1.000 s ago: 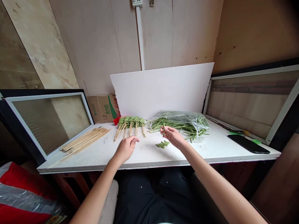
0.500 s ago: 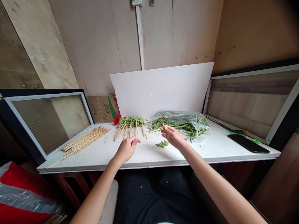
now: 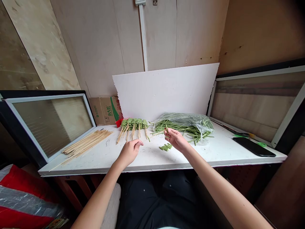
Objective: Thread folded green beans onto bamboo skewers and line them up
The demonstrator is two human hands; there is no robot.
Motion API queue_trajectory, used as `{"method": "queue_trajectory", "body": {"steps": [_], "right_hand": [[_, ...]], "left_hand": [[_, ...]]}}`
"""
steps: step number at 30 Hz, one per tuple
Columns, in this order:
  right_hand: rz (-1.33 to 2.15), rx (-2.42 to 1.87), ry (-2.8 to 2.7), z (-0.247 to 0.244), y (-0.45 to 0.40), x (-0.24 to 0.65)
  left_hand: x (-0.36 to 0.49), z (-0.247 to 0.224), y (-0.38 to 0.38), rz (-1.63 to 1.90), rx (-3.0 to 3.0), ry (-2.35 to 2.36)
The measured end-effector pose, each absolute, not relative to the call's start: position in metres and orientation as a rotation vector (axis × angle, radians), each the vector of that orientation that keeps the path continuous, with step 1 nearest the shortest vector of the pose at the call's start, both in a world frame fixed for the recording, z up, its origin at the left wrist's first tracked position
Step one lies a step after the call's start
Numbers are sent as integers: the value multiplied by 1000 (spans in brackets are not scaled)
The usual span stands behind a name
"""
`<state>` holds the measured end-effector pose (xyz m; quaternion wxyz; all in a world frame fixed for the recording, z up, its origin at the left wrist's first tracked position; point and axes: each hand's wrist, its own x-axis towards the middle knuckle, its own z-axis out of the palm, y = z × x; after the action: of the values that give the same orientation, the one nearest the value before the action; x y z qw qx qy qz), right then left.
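My left hand point(image 3: 131, 150) is closed around the end of a thin wooden skewer point(image 3: 156, 134), which points up and right toward my right hand. Between its thumb and fingers, my right hand point(image 3: 173, 137) pinches a short green bean piece point(image 3: 166, 128) by the skewer's far end. Whether the tip has entered the bean is too small to tell. Below the right hand lie several cut bean pieces point(image 3: 165, 147). Behind my hands are filled bean skewers point(image 3: 134, 123) with bare ends toward me, and long green beans point(image 3: 195, 133) in a clear plastic bag point(image 3: 184, 119).
Many bare skewers point(image 3: 87, 143) lie on the left of the white table point(image 3: 143, 163). A black phone point(image 3: 254, 146) and a green ring point(image 3: 261, 144) are at the right. A cardboard box point(image 3: 103, 109) and a white board point(image 3: 164, 92) stand behind; framed panels flank the table.
Both hands keep nearly the same position and grip. The whole view has shifted very slightly.
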<state>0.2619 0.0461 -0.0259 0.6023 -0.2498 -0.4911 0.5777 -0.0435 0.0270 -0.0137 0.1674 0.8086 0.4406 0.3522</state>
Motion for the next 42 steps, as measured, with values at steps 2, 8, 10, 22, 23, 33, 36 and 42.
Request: {"method": "queue_trajectory", "body": {"steps": [2,8,10,22,23,33,36,42], "right_hand": [[1317,-601,-1151,-27,47,262],[1322,-600,-1158,-26,46,262],[1328,-597,-1160,-25,45,261],[1342,-592,-1201,-27,46,260],[1337,-598,-1209,-27,46,260],[1325,-621,-1275,-30,48,261],[1339,-603,-1261,-29,47,260],[1376,-552,-1241,-29,46,259]], "left_hand": [[-44,-14,27,1006,2301,1256],[-43,-15,28,1006,2285,1238],[-43,-15,29,1008,2287,1238],[-43,-16,29,1006,2287,1232],[-43,-16,29,1007,2288,1228],[-42,-17,29,994,2294,1222],[-42,-18,30,993,2293,1220],[-43,-18,30,994,2298,1222]]}}
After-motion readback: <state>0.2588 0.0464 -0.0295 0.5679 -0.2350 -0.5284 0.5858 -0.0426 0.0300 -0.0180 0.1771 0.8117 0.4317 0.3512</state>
